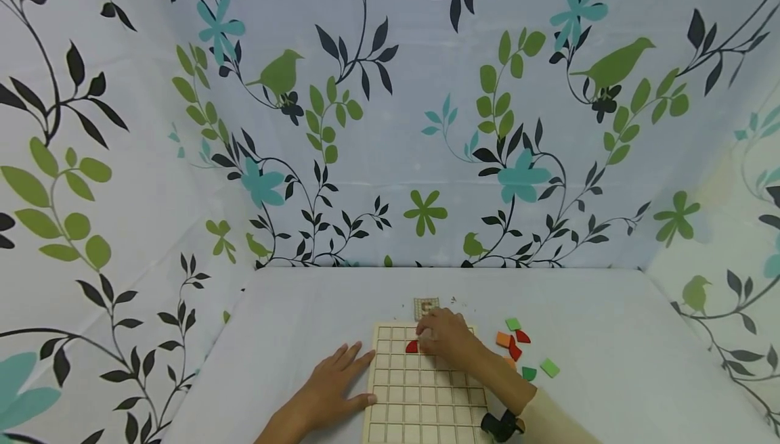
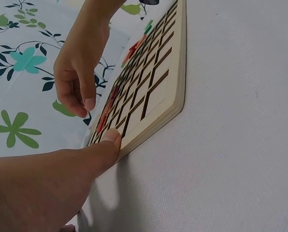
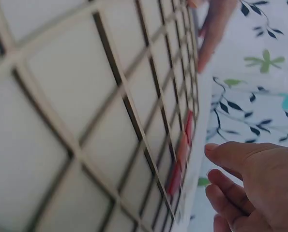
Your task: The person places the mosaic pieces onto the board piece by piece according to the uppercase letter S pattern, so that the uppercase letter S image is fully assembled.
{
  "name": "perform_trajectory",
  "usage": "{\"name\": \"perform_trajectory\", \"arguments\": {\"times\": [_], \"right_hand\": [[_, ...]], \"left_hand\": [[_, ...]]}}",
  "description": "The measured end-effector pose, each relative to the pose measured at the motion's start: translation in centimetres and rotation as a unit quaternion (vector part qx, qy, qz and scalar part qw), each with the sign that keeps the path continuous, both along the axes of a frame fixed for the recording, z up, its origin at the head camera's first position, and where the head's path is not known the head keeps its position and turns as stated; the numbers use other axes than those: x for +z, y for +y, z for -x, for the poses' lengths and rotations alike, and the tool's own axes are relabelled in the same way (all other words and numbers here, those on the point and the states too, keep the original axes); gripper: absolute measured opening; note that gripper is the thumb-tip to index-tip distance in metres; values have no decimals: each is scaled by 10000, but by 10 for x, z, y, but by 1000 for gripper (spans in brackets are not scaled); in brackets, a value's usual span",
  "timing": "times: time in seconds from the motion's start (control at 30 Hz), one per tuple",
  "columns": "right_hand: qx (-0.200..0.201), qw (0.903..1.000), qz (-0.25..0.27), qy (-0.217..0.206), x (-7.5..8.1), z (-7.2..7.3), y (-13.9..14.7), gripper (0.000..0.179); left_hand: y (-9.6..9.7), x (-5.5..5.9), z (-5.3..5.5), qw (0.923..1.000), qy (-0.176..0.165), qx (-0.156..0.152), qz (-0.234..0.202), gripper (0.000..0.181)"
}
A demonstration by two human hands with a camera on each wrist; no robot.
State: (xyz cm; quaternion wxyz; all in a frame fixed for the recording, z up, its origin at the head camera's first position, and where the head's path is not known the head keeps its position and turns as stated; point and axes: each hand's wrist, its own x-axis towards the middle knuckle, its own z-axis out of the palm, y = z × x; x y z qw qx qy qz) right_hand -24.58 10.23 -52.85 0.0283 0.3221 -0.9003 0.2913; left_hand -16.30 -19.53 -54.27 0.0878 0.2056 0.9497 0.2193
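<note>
A wooden grid board (image 1: 395, 395) lies on the white table. My left hand (image 1: 332, 384) rests at its left edge, fingers spread and fairly straight; in the left wrist view the thumb (image 2: 112, 137) presses on the rim. Over the far rows hovers my right hand (image 1: 447, 337), its fingers loosely bent with nothing visible between them. Below it, a red quarter-round tile (image 1: 412, 346) sits in the grid. The right wrist view shows a red tile (image 3: 174, 179), an orange tile (image 3: 182, 147) and another red tile (image 3: 189, 126) in a row there.
Right of the board lie several loose tiles, among them a light green square (image 1: 550, 367), a dark green piece (image 1: 529, 373), an orange square (image 1: 503, 340) and a red quarter-round (image 1: 523, 337). A small patterned square card (image 1: 425, 306) lies beyond the far edge. Patterned cloth (image 1: 390, 180) hangs behind.
</note>
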Motion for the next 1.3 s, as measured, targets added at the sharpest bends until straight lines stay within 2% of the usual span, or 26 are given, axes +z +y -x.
{"name": "perform_trajectory", "arguments": {"times": [0.1, 0.23, 0.37, 0.53, 0.7, 1.0, 1.17, 1.3], "right_hand": [[-244, 9984, 329, -393, 7, 6, 20, 14], [-715, 9949, 470, -542, 16, 12, 49, 20], [-1315, 9891, 225, -617, 19, 12, 77, 26], [-1787, 9778, -225, -1071, 13, 4, 103, 25], [-1756, 9728, -530, -1415, 1, 0, 116, 20], [-1756, 9769, -584, -1066, -7, 0, 120, 26], [-1713, 9775, -336, -1187, -9, -1, 122, 28], [-1601, 9805, -154, -1129, -8, -1, 122, 23]], "left_hand": [[1, 0, 0, 10000, -33, 24, 33, 84], [1, -2, 0, 9999, -29, 59, 91, 84], [0, -3, -1, 10000, -17, 60, 56, 84], [-2, -3, -3, 10000, -13, 29, 44, 85], [-2, -3, -2, 10000, -28, 52, 32, 85], [-1, -7, 0, 9999, -3, 28, 101, 85], [0, -5, 0, 10000, 20, 10, 69, 84], [1, -4, 1, 9999, 37, 35, 109, 84]]}}
